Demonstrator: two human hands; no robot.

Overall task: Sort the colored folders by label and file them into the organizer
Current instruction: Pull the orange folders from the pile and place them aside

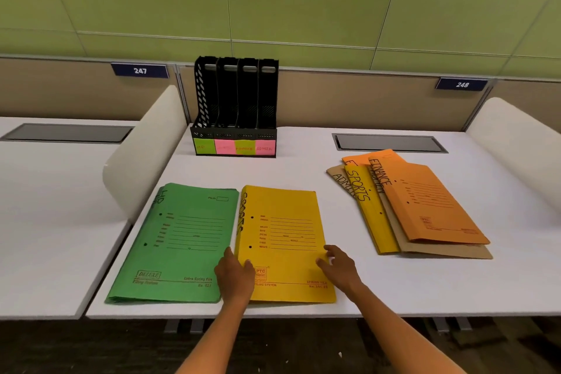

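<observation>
A yellow folder marked SPORTS lies flat near the desk's front edge, beside a green folder stack marked HR on its left. My left hand rests at the yellow folder's lower left edge, thumb on its cover. My right hand lies with spread fingers on its lower right corner. A fanned pile sits at the right: an orange FINANCE folder on top, a yellow SPORTS folder, brown ADMIN folders beneath. The black four-slot organizer stands at the back with coloured labels and no folders in its slots.
White curved dividers stand at the left and right of the white desk. A grey cable hatch is set into the desk behind the pile. Partition tags read 247 and 248.
</observation>
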